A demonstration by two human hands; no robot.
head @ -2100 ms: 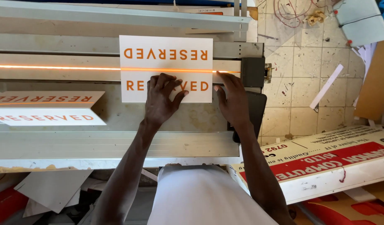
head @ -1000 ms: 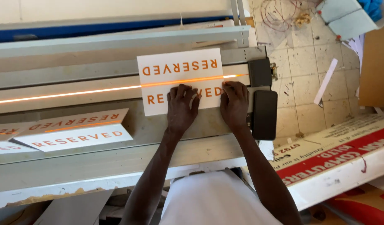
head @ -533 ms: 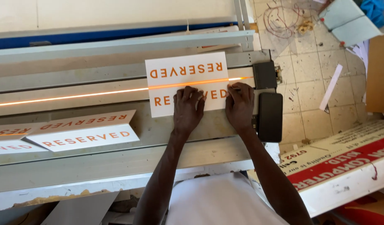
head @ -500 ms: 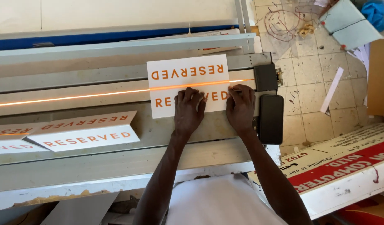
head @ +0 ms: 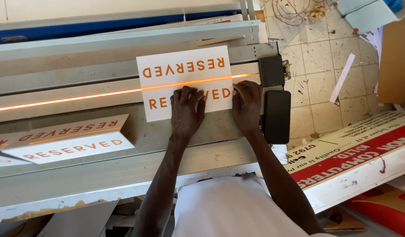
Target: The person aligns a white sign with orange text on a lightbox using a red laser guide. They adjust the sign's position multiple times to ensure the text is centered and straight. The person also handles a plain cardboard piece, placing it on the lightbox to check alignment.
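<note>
Hands (head: pixel 187 112) (head: pixel 247 107) pressed flat on white sign (head: pixel 185 70), fingers spread, gripping nothing, glowing orange line (head: pixel 79 97) across

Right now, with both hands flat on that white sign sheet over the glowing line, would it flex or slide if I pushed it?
The white sign sheet lies dead flat with crisp straight edges, so probably stiff, not floppy. It looks thin, likely light. The machine bed looks smooth, so it may slide easily; the left hand and right hand pressing on it suggest so.
</note>
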